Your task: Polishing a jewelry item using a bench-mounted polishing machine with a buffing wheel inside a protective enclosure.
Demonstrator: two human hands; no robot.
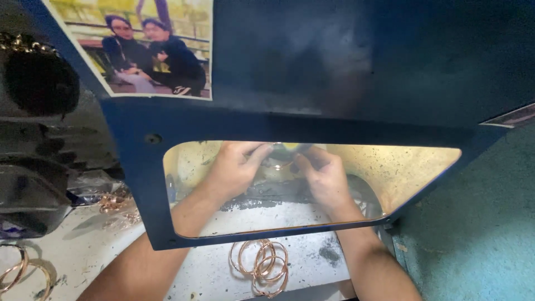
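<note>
Forearms, two, bare: enter from the lower edge of the frame, lower left and lower right, and pass under the bottom bar of a shield frame; both are cut off at the picture's edge.

Bangles, loose pile [263, 266]: copper-coloured rings overlapping on the pale table [212, 273], lower centre, between the forearms and touching neither. Dark dust patches lie beside them on the right.

Bangles, further [19, 271]: lower left corner, partly cut off by the frame edge. Another small heap [114, 202] sits at mid left, half hidden behind the blue frame.

Shield frame, dark blue metal [139, 184]: broad border around a clear window [401, 173], which is yellow-lit and speckled. Its lower bar crosses both forearms. Open room inside the window lies mostly to the right of the hands; the left side is narrower.

Left hand [235, 167]: seen through the window, fingers curled inward, closed on a thin ring [277, 165].

Right hand [324, 177]: just beside the left, fingers bent and pinched on the same ring. The ring is small, blurred and mostly covered by fingertips; its full outline cannot be made out.

Rounded object [287, 147]: directly beyond the fingertips, upper centre of the window, blurred and hard to identify.

Photograph of two seated people [139, 47]: stuck on the blue panel, upper left, top cut off.

Dark machine body [39, 139]: far left, shadowed, detail unclear.

Teal surface [479, 223]: right edge, bare.
</note>
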